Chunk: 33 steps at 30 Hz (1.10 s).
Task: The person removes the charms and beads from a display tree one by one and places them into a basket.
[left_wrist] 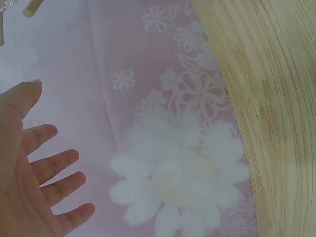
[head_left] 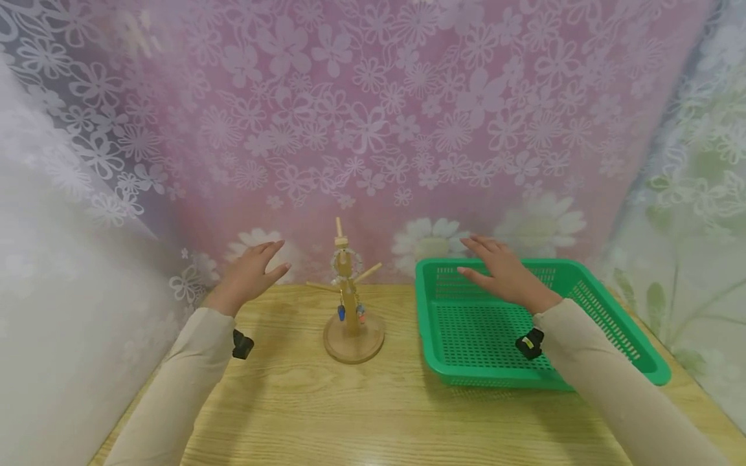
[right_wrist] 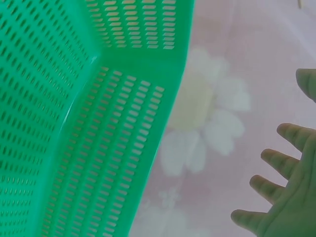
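Between the two hands stands a wooden jewelry stand (head_left: 350,304) with a round base and several pegs. A clear beaded bracelet (head_left: 333,264) hangs near its top. Lower down dangle a blue charm (head_left: 341,313) and a second charm (head_left: 362,316) with grey-blue and pinkish parts. My left hand (head_left: 247,275) hovers to the left of the stand with fingers extended and nothing in it. Over the green basket (head_left: 428,323) my right hand (head_left: 504,272) is raised, its fingers spread and holding nothing. Both wrist views show the fingers apart, touching no object.
The green plastic basket has perforated walls and takes up the right of the wooden table (head_left: 303,414). Floral curtains (head_left: 373,116) close off the back and both sides. A black wrist device (head_left: 242,344) sits under the left wrist, another (head_left: 530,343) under the right.
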{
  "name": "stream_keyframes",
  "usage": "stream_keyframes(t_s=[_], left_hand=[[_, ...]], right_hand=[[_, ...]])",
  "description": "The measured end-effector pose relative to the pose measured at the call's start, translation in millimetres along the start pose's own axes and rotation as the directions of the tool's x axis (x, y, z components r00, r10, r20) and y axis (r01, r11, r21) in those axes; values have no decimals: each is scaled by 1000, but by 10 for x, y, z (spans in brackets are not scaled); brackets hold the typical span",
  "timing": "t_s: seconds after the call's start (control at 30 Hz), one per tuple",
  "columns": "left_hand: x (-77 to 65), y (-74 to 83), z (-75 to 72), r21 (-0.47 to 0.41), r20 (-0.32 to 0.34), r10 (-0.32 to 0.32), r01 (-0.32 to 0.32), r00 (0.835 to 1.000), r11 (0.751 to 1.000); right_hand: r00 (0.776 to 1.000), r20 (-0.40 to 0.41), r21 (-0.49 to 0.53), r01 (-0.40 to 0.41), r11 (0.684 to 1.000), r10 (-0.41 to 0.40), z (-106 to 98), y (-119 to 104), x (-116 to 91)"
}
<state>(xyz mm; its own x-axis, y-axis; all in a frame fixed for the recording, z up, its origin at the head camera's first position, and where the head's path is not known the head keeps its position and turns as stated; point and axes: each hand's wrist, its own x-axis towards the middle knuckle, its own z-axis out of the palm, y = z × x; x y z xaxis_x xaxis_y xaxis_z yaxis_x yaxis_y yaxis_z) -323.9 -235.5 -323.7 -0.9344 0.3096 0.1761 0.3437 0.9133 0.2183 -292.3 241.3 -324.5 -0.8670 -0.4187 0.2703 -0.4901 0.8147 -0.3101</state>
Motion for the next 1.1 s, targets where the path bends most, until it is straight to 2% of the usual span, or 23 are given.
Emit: stream_keyframes(t_s=[0.43,0.67,0.8,1.1], left_hand=[[-85,120,61,-86,-17,31,-32,999,996],[-120,130,123,-124,-34,34,-38,999,992],[-136,165,151,-174,-35,50,-55,998,983],[-180,246,218,-237,-96,82,-103,992,966]], right_hand=[[998,29,118,54,992,-58,44,-226,-5],[996,43,210,68,975,-79,61,-341,-28],[995,39,240,76,968,-88,105,-427,-43],[992,16,266,114,957,-123,240,-594,-43]])
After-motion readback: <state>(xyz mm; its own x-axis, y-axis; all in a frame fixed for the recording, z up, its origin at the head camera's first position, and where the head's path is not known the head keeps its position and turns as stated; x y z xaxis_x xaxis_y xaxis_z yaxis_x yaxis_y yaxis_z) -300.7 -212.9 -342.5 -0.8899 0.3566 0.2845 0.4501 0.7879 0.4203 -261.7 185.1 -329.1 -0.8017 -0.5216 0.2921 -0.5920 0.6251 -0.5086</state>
